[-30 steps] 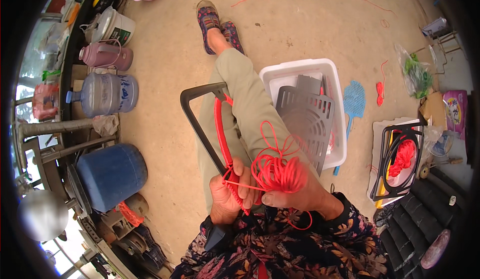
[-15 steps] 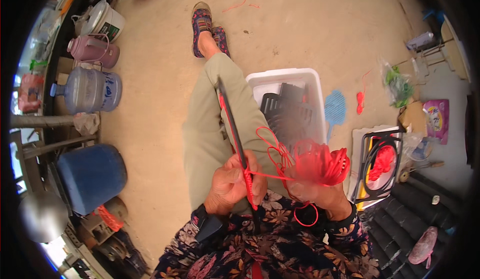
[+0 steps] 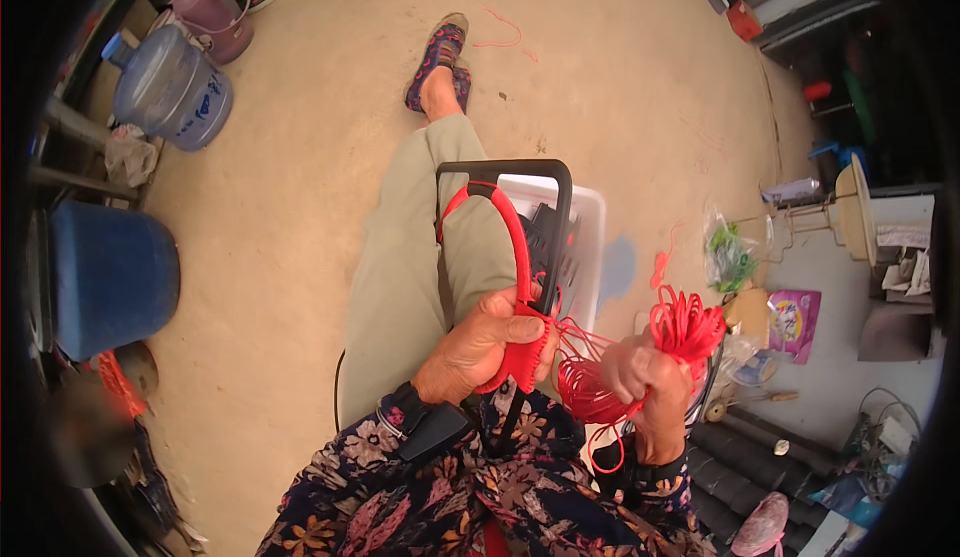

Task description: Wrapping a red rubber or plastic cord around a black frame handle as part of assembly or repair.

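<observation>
While our left hand (image 3: 488, 342) grips the black frame (image 3: 563, 222), thumb laid across its red wrapping (image 3: 524, 362), our right hand (image 3: 650, 385) clenches a loopy red cord bundle (image 3: 688, 329) at three o'clock from it. Red strands (image 3: 578, 331) span the gap between the two hands. The frame stretches from our left fist toward twelve o'clock, over our pale trousers (image 3: 395, 277); we cannot tell whether it rests on them. A red curved strip (image 3: 519, 237) runs along its inner side.

We judge this to be a wrapping step, since ridged red covers the part at our left hand and the bundle is held out to one side. For another turn, we think the move calls for a steady left grip, a taut strand and loose loops kept from snagging.

Farther out, a white bin (image 3: 598, 242) stands on the tan floor (image 3: 270, 207) at one o'clock, partly behind the frame. A small red hank (image 3: 659, 269) lies at two, our patterned shoes (image 3: 437, 62) at twelve. Toward the room's edges we see a blue drum (image 3: 115, 277) at nine, a clear water jug (image 3: 180, 92) at ten, a pink flask (image 3: 210, 12) at eleven and a purple packet (image 3: 793, 325) at three.
</observation>
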`<state>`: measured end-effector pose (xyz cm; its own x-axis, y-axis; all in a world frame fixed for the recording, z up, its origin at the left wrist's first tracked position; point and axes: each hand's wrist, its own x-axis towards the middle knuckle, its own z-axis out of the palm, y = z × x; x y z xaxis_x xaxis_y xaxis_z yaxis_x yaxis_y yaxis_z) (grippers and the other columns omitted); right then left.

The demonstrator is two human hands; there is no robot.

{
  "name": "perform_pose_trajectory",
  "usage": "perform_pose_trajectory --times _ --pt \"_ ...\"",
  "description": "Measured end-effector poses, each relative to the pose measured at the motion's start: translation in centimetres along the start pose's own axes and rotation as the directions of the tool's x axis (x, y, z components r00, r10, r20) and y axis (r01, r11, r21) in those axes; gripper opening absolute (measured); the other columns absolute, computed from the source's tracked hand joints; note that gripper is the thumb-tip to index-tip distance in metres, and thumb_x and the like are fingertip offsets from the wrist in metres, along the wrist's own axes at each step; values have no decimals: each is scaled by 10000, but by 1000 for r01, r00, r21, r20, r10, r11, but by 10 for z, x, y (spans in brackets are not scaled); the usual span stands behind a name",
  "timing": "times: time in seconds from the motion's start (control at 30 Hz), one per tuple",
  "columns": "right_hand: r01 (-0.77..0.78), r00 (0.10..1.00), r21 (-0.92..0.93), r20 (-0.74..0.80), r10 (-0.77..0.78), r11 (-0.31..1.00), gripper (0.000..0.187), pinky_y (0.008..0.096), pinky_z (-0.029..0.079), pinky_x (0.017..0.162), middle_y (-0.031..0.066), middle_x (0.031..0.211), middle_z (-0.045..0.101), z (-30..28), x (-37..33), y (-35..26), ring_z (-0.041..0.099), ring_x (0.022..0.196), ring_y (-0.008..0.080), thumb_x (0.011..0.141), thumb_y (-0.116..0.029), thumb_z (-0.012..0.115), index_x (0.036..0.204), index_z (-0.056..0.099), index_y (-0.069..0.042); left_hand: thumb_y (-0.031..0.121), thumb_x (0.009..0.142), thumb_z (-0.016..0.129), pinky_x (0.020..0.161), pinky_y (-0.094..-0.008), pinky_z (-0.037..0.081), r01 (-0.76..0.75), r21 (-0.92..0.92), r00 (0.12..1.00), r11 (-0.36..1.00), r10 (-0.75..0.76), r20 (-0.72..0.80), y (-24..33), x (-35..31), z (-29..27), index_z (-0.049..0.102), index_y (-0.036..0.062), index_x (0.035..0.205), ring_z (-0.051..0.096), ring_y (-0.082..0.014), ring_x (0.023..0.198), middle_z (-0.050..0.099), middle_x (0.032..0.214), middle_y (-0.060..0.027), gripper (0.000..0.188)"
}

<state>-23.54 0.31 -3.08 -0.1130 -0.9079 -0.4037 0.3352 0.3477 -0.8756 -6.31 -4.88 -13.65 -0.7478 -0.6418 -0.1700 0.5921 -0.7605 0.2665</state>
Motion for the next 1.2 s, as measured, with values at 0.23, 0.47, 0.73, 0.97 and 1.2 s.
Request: perform_pose_trajectory --times 0.23,0.47,0.73,0.97,1.2 --pt "-6 999 -44 49 8 999 317 264 259 409 -5 465 332 -24 11 20 337 402 120 872 -159 487 575 389 -104 355 916 544 550 -396 528 3 -134 1000 991 1 27 -10 -4 -14 578 -1 1004 636 -304 617 632 764 -185 368" --pt "-26 996 64 81 21 998 270 262 291 421 14 464 338 -31 22 32 340 403 125 869 -136 493 625 394 -77 340 957 473 648 -431 562 -80 -204 997 976 79 -12 -19 0 -22 563 2 1056 660 -291 750 644 886 -193 364" --pt "-88 989 117 126 73 989 377 275 307 425 3 439 346 -35 35 46 392 401 137 867 -205 502 528 378 -98 365 942 506 699 -426 556 -87 -280 996 956 77 -47 -20 -2 -16 548 -13 1027 661 -280 772 645 879 -165 390" --pt "-86 982 80 176 71 993 361 270 315 424 9 441 364 -42 32 51 395 393 137 865 -189 505 533 400 -93 299 864 630 544 -375 519 14 76 1000 997 -13 -19 -1 -3 -4 554 55 977 615 -231 616 608 721 -114 279" --pt "-80 983 79 172 66 994 352 267 303 403 11 440 362 -42 24 58 385 385 136 861 -177 516 542 398 -86 240 850 632 492 -342 511 -15 39 998 999 17 -64 -7 -7 -1 554 20 843 602 -224 524 618 674 -125 234"
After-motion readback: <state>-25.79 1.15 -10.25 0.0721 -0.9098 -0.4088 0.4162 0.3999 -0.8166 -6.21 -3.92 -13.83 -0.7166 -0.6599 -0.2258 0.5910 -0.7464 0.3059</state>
